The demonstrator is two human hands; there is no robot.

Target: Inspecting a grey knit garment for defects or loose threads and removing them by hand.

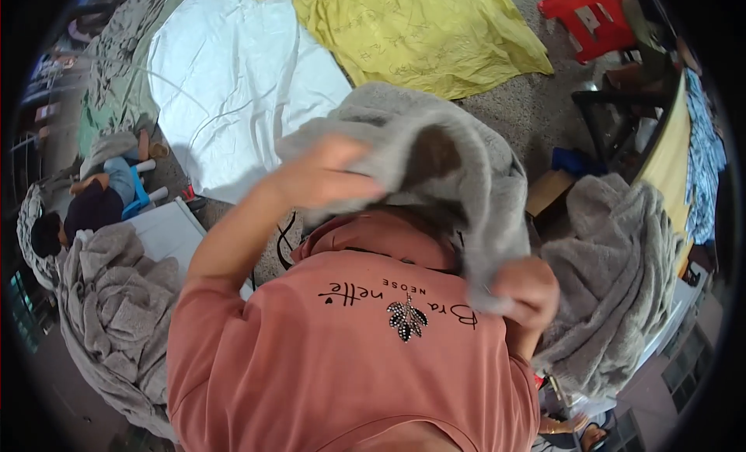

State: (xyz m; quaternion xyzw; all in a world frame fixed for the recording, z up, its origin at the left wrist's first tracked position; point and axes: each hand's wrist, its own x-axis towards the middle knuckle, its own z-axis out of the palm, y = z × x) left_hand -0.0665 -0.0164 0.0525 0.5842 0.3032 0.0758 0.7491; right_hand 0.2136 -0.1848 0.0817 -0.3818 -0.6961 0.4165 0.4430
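A grey plush fabric [435, 110] hangs in front of me, bent into a loop with a dark brown opening in its middle. My right hand [528, 293] is closed around its lower right end, close to my shirt. Against its left part lies my left hand [330, 172], blurred by motion. The left fingers overlap the cloth, but whether they grip it is unclear. The fabric's underside is partly hidden by its own folds.
Heaps of similar grey fabric lie at the left [124, 297] and right [614, 273] on tables. Ahead are a white sheet [233, 79] and a yellow sheet [420, 33] on the floor. A red stool [594, 21] stands far right; another person [97, 203] sits at far left.
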